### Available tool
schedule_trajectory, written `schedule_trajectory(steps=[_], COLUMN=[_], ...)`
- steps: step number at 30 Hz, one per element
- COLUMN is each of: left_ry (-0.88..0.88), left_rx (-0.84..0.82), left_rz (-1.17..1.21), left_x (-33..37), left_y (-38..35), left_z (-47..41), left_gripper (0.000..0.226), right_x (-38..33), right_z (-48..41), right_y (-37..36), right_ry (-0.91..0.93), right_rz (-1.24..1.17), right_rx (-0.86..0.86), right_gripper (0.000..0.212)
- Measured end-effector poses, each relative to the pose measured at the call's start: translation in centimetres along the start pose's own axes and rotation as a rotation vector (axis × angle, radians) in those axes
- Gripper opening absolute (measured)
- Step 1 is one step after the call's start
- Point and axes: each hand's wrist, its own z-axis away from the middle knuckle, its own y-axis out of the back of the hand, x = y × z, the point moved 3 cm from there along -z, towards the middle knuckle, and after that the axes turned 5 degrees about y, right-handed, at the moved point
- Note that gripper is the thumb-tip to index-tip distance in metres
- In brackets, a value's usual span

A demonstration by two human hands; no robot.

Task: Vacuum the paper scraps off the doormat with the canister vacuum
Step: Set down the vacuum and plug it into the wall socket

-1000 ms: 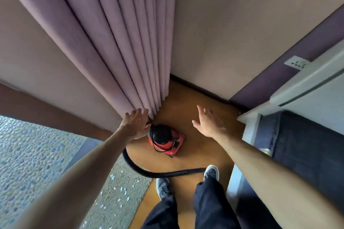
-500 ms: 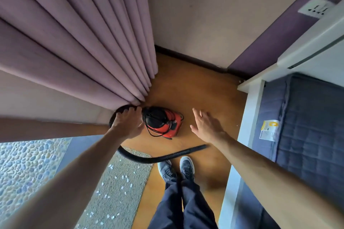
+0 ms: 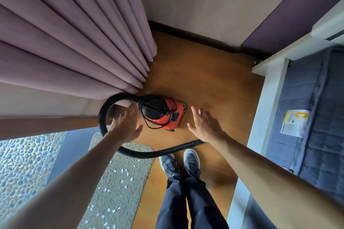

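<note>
A red and black canister vacuum (image 3: 163,112) stands on the wooden floor, its black cord wrapped around it. Its black ribbed hose (image 3: 141,153) loops from the left side, over the doormat's corner, and ends near my feet. The grey doormat (image 3: 119,188) lies at the lower left, strewn with several white paper scraps (image 3: 122,171). My left hand (image 3: 124,126) hovers just left of the vacuum with fingers spread, holding nothing. Just right of the vacuum is my right hand (image 3: 204,126), open too and touching nothing.
Purple curtains (image 3: 74,39) hang at the upper left, ending just above the vacuum. A white bed frame (image 3: 268,102) with a blue mattress (image 3: 316,117) fills the right side. Pebbled flooring (image 3: 24,163) lies beyond the doorway at the left. My shoes (image 3: 180,163) stand below the hose.
The view has tilted down and closed in on the vacuum. Both hands have dropped lower beside it; the left hand moved from the curtain edge to the vacuum's left side.
</note>
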Motion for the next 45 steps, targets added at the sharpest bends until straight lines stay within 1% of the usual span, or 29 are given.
schedule_trajectory(steps=[6, 11, 14, 17, 21, 24, 28, 31, 34, 37, 41, 43, 45], left_ry=[0.016, 0.003, -0.012, -0.03, -0.072, -0.114, -0.146, -0.197, -0.214, -0.223, -0.245, -0.265, -0.28], left_rx=[-0.015, -0.045, -0.053, -0.049, -0.057, -0.039, -0.039, -0.048, -0.047, -0.048, -0.035, -0.028, -0.017], left_rz=[0.002, -0.038, -0.033, -0.071, -0.107, -0.136, -0.17, -0.173, -0.156, -0.108, -0.103, -0.112, -0.109], left_x=[1.5, 2.1, 2.0, 1.6, 0.4, -0.4, -1.4, -1.7, -1.9, -2.0, -1.9, -2.0, -2.1], left_y=[-1.7, -3.1, -3.7, -4.5, -5.8, -6.8, -8.1, -9.1, -10.0, -10.9, -11.7, -11.8, -11.8], left_z=[-2.8, -5.5, -7.1, -8.7, -11.2, -13.1, -15.8, -17.8, -19.4, -20.3, -21.3, -21.8, -22.3], left_gripper=[0.082, 0.069, 0.066, 0.064, 0.056, 0.054, 0.058, 0.061, 0.059, 0.055, 0.054, 0.052, 0.049], right_x=[1.3, 2.4, 2.3, 1.7, 0.4, -0.9, -3.3, -5.0, -5.8, -6.1, -6.3, -6.6, -6.7], right_z=[-2.5, -4.0, -4.8, -5.7, -7.0, -8.3, -10.0, -11.8, -13.9, -15.5, -17.4, -18.4, -19.4], right_y=[-3.5, -6.8, -8.6, -10.1, -12.1, -13.6, -15.6, -17.0, -18.6, -19.5, -20.4, -20.6, -20.7], right_ry=[0.026, 0.019, -0.002, -0.053, -0.107, -0.15, -0.148, -0.161, -0.261, -0.47, -0.769, -0.865, -0.937], right_rz=[-0.024, -0.042, -0.097, -0.168, -0.237, -0.283, -0.342, -0.439, -0.634, -0.93, -1.318, -1.433, -1.501], right_rx=[-0.016, -0.035, -0.053, -0.041, -0.023, -0.043, -0.013, 0.011, 0.005, 0.051, 0.193, 0.262, 0.325], right_gripper=[0.07, 0.069, 0.072, 0.072, 0.066, 0.068, 0.068, 0.065, 0.064, 0.056, 0.054, 0.054, 0.049])
